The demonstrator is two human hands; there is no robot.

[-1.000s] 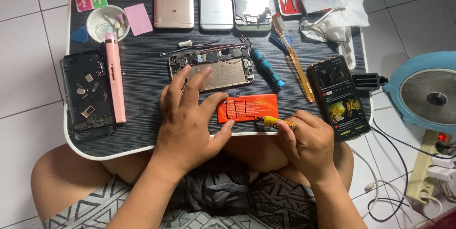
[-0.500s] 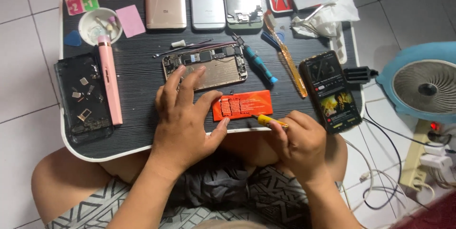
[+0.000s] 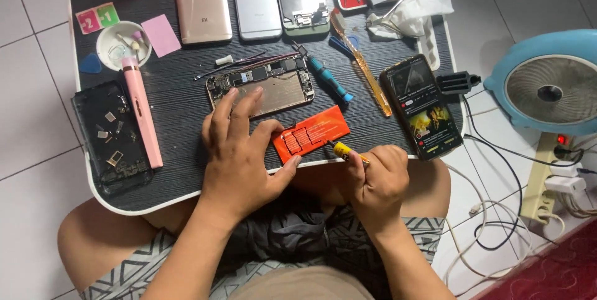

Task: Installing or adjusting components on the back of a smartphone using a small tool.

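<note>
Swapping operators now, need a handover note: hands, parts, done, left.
Left hand: flat on the table, thumb against the orange battery, fingertips on the opened phone.
Right hand: grip shut on a yellow-tipped tool, tip at the battery's near edge.
Done: phone is open, battery lies on the table in front of it.
Left: phone not reassembled; small parts sit on the black tray.
Blue screwdriver lies right of the phone.

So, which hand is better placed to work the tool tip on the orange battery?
Probably the right hand: it already pinches the yellow-handled tool, whose tip meets the orange battery. The left hand lies flat beside the battery, thumb at its edge.
</note>
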